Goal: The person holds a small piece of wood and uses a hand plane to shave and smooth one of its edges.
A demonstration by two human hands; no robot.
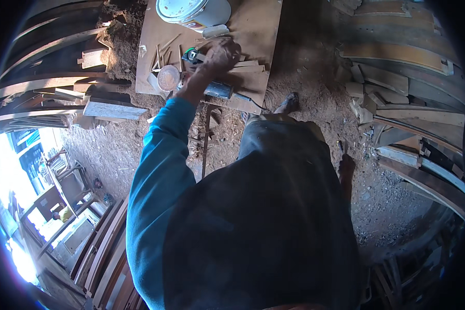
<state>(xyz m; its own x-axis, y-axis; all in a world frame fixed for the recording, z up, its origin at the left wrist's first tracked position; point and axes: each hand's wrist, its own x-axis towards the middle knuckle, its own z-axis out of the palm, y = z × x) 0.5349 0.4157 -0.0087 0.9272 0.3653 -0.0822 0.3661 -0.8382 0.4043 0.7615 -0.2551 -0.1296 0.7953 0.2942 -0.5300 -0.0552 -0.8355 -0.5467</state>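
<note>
My left hand (pixel 223 57) reaches over a wooden board (pixel 261 31). Its fingers are bent in, and what they hold, if anything, is hidden. Just left of it lies a tape measure (pixel 192 55) with a green and black case. Below my left wrist is a corded angle grinder (pixel 218 90); my forearm covers its middle, and a round, dusty disc (pixel 168 78) shows at its left end. Down beside my right leg, my right hand (pixel 347 166) is closed around a slim tool (pixel 340 146), too small to name exactly.
A white bucket (pixel 194 13) stands at the board's far side, with a small pale block (pixel 215 31) by it. Thin sticks (pixel 163 56) and flat wood strips (pixel 248 68) lie on the board. Stacked timber (pixel 398 54) lines both sides. Sawdust covers the floor (pixel 315 93).
</note>
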